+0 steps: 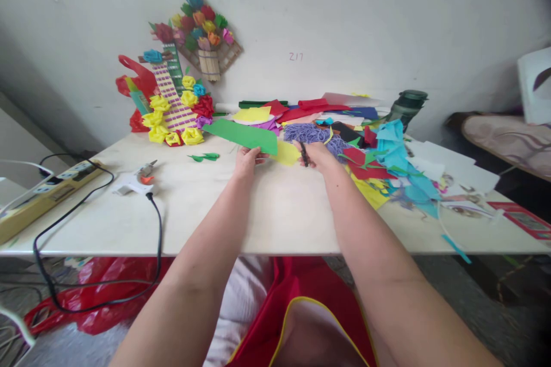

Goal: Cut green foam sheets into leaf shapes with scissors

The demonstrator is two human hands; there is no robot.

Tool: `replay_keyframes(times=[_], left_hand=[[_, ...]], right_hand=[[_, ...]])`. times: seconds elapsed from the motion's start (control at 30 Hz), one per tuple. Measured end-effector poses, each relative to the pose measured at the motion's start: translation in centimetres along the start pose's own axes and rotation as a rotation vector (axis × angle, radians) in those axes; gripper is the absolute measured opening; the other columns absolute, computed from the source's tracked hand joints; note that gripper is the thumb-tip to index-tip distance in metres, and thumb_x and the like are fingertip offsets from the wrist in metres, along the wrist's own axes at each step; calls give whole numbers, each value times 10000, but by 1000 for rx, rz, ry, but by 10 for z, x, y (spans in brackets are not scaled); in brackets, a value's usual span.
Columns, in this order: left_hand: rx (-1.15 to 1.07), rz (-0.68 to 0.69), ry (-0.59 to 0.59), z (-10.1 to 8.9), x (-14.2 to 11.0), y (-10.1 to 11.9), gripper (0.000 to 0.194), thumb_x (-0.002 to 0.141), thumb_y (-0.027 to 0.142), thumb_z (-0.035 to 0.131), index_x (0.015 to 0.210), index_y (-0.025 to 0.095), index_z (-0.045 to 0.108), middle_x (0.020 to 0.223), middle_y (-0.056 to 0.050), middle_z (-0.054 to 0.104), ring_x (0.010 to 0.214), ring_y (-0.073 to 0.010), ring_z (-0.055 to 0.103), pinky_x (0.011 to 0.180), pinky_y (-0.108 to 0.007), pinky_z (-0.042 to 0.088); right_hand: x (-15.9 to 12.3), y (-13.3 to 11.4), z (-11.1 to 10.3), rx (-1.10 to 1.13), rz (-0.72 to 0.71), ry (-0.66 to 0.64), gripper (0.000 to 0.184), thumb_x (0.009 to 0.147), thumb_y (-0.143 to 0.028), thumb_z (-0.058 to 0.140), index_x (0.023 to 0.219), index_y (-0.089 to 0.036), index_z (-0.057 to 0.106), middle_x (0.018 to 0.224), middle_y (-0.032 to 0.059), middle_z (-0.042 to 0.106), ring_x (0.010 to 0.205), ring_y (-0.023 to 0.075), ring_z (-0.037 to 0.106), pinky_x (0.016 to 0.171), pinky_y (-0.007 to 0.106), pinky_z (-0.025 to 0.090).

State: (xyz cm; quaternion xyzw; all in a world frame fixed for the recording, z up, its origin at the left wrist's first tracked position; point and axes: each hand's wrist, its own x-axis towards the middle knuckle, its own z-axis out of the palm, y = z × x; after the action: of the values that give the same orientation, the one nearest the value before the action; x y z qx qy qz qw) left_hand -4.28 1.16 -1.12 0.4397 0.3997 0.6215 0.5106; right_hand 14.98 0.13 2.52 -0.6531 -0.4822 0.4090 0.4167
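My left hand (249, 159) grips a long sheet of green paper (247, 135) by its lower edge, fingers closed on it. A piece of yellow paper (284, 152) shows at the right end of the green sheet, between my two hands. My right hand (317, 155) is closed around the black handles of a pair of scissors (305, 155), beside the yellow paper. The scissors' blades cannot be made out. Small green paper leaves (204, 157) lie on the table left of my left hand.
A glue gun (136, 180) with a black cord and a power strip (51, 195) lie at left. Paper flowers (172, 120) stand behind them. Purple shredded strands (312, 136), blue crepe paper (415, 175) and paper scraps heap at right, near a dark bottle (407, 108).
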Motion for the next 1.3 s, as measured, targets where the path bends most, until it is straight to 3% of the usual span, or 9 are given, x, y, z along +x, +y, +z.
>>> replay_keyframes(times=[0.13,0.23,0.47,0.77,1.1,1.3], left_hand=[[9,18,-36,-1,2,-3,224,662,294,671,789,127,595,707,-72,670,636,-158,646,526,-224,461],[31,13,-96,-2,3,-5,267,669,337,693,786,111,611,729,-99,679,647,-161,646,541,-231,468],[88,-9,-157,1,-1,-3,348,660,428,711,676,92,623,658,-112,663,603,-150,625,555,-240,470],[94,-13,-146,1,-2,-2,363,631,449,723,635,102,619,613,-101,656,573,-136,607,547,-231,470],[78,-12,-168,4,-3,-2,344,592,399,756,744,115,635,721,-91,678,621,-151,635,545,-231,459],[36,21,-92,0,2,-2,307,612,360,745,730,105,622,739,-104,691,651,-160,655,527,-214,462]], right_hand=[[-10,-2,17,226,-58,-181,299,734,-379,705,804,-152,524,522,11,614,401,103,565,317,160,285],[-12,-2,30,317,-105,-245,279,717,-304,732,834,-153,529,584,12,649,435,90,583,343,152,312],[-14,-4,43,396,-179,-77,312,705,-202,728,942,-164,528,531,-57,580,425,64,545,366,139,296],[-11,-3,46,435,-218,-14,314,680,-186,719,931,-172,533,585,-65,568,441,51,524,433,149,372],[-12,-1,53,415,-294,-21,319,684,-250,699,950,-181,538,592,-74,562,452,55,519,464,165,393],[-12,1,50,386,-257,-126,335,712,-284,701,982,-176,534,540,-72,559,388,51,500,358,146,276]])
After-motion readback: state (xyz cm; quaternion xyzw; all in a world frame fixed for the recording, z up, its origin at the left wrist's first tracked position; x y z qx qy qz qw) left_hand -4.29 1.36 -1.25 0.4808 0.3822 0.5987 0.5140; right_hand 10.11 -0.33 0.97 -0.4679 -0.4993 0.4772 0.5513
